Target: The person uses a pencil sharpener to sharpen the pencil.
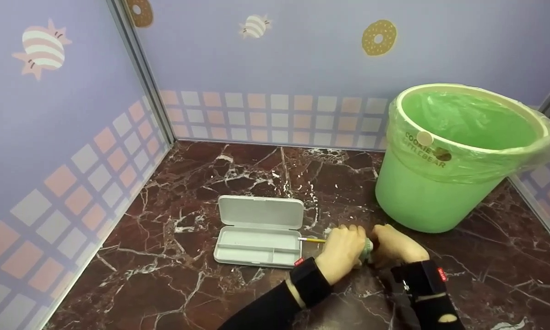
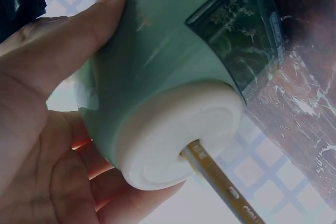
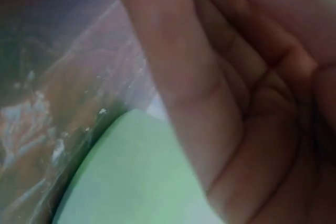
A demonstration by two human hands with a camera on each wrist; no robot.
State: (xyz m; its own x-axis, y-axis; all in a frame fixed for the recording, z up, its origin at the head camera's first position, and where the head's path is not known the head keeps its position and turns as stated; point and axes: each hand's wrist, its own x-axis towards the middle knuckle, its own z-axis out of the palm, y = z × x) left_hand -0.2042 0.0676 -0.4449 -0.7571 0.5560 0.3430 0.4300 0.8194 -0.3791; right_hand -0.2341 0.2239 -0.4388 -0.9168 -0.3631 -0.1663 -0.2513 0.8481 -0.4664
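My left hand point(image 1: 341, 252) grips a green pencil sharpener point(image 2: 157, 61), thumb on one side and fingers round the other. A yellow pencil point(image 2: 220, 179) is stuck into the hole in the sharpener's white round face point(image 2: 157, 145). In the head view, the pencil's pale end points left, over the right edge of an opened grey pencil case point(image 1: 243, 238). On the sharpener's far side, my right hand point(image 1: 396, 245) has its fingers curled at the crank end. The crank itself is hidden by the fingers. A dark see-through shavings drawer point(image 2: 241, 35) shows on the sharpener.
A green trash bin point(image 1: 421, 197) lined with a clear bag stands at the right, just behind my right hand. The tabletop point(image 1: 165, 275) is dark red marble. Patterned wall panels point(image 1: 275, 59) close off the back and sides.
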